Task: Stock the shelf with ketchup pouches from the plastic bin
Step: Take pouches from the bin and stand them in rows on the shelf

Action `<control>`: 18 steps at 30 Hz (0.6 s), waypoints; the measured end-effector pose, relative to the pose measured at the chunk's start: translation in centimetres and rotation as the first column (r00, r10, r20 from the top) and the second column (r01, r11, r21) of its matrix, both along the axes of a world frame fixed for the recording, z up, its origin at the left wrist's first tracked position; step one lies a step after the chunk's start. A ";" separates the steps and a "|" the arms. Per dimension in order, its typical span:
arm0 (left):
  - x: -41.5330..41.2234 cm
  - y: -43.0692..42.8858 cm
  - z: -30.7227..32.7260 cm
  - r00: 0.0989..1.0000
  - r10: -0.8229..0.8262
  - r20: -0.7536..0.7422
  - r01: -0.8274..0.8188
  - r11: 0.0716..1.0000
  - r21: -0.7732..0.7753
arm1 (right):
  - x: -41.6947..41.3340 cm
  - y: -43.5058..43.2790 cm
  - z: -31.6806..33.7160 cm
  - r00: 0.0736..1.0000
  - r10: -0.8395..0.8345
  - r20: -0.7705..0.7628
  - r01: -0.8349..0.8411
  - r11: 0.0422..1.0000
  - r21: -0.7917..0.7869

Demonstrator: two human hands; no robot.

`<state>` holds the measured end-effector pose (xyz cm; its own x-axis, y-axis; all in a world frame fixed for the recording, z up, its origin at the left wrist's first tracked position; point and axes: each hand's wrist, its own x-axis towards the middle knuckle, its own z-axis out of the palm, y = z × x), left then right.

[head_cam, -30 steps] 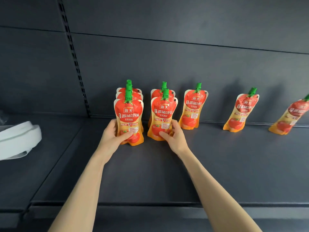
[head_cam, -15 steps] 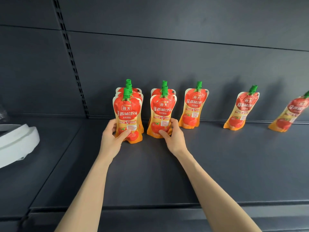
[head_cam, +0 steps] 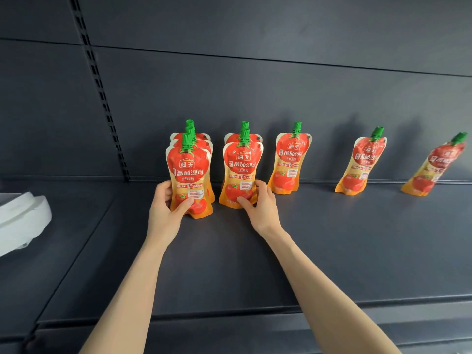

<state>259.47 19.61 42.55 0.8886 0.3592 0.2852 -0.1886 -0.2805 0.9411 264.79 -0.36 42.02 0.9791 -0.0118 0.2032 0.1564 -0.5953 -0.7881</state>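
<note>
My left hand (head_cam: pixel 166 210) pinches front red-orange green-capped ketchup pouch (head_cam: pixel 190 172); right hand (head_cam: pixel 261 209) grips neighbouring pouch (head_cam: pixel 242 169). Seat bases flat, release gently.

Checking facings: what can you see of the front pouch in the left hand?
The front pouch is a glossy stand-up pack, red above, orange below, with tomato pictures and a green cap. It stands upright on the shelf, two like pouches close behind, the neighbouring pouch apart on its right. The left hand grips its lower part, thumb across the front.
</note>
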 end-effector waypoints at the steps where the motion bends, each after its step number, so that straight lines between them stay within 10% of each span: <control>1: -0.1 0.0 0.0 1.000 0.024 -0.006 -0.024 0.999 0.022 | -0.2 -0.1 0.0 1.000 -0.009 0.005 0.009 1.000 -0.007; 8: -2.7 -1.1 0.6 0.984 0.158 0.076 -0.172 0.957 0.236 | -3.0 -1.6 1.7 0.991 -0.059 0.117 0.056 0.998 0.029; 18: -7.3 -11.6 4.0 0.971 -0.184 0.150 0.134 0.946 0.294 | -11.5 -10.3 5.2 0.963 -0.121 0.242 0.088 0.986 0.145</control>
